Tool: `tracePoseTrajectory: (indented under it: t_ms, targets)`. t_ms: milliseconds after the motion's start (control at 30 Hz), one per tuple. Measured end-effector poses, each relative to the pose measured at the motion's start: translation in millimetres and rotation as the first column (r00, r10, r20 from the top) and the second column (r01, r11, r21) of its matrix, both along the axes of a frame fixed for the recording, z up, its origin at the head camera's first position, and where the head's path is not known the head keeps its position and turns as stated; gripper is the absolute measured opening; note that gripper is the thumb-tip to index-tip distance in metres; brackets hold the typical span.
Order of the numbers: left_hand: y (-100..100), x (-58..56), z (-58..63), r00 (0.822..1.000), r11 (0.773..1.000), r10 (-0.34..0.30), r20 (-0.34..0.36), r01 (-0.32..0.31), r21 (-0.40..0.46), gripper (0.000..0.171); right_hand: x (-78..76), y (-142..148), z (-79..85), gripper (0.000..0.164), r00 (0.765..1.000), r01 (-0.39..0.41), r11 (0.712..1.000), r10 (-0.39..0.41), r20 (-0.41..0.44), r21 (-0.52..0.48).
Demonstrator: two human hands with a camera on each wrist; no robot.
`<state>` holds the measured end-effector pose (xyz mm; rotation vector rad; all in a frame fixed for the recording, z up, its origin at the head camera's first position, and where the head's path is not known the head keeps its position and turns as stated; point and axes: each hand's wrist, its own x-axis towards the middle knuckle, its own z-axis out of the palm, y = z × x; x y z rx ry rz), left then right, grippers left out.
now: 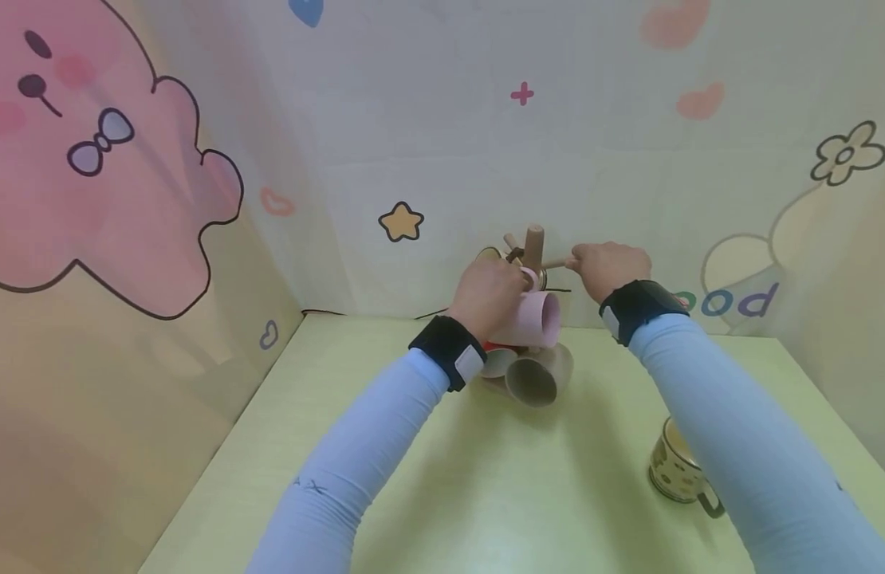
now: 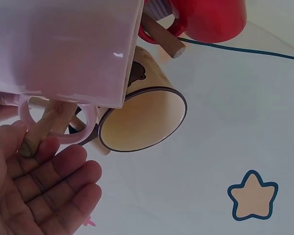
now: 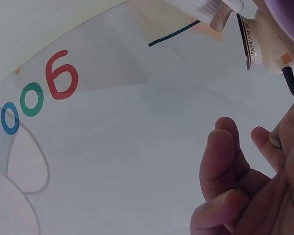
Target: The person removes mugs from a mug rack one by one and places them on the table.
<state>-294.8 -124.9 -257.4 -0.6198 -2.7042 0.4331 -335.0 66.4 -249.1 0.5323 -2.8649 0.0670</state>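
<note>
A wooden mug tree stands at the back of the table, hung with several mugs. My left hand pinches the tip of one peg between thumb and index finger, the other fingers loosely bent. From that peg hangs a pink mug by its handle. Just behind it is a cream mug with a dark rim. On the right, my right hand pinches the end of another peg, which carries no mug near its tip.
Lower on the tree hang a grey-beige mug and a red mug. A patterned cream mug stands upright on the table, near my right forearm. The wall rises close behind the tree.
</note>
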Motion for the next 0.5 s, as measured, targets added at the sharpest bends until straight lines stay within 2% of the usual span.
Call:
tracePoseTrajectory:
  t_ms: [133, 333, 500]
  targets:
    - [2.6, 2.2, -0.8, 0.999, 0.999, -0.01, -0.035, 0.009, -0.035, 0.027, 1.7, 0.6, 0.6, 0.022, 1.0, -0.001, 1.0, 0.001, -0.003, -0.009]
    - [5.3, 5.0, 0.5, 0.999, 0.997, -0.007, -0.042, 0.004, -0.077, 0.032, 1.9, 1.7, 0.3, 0.021, 1.0, -0.007, 1.0, 0.007, 0.003, -0.016]
    - [6.8, 6.2, 1.2, 0.998, 0.996, 0.0, -0.066, -0.005, -0.089, 0.029, -0.6, 2.9, -1.1, 0.021, 1.0, -0.016, 1.0, 0.016, -0.002, -0.013]
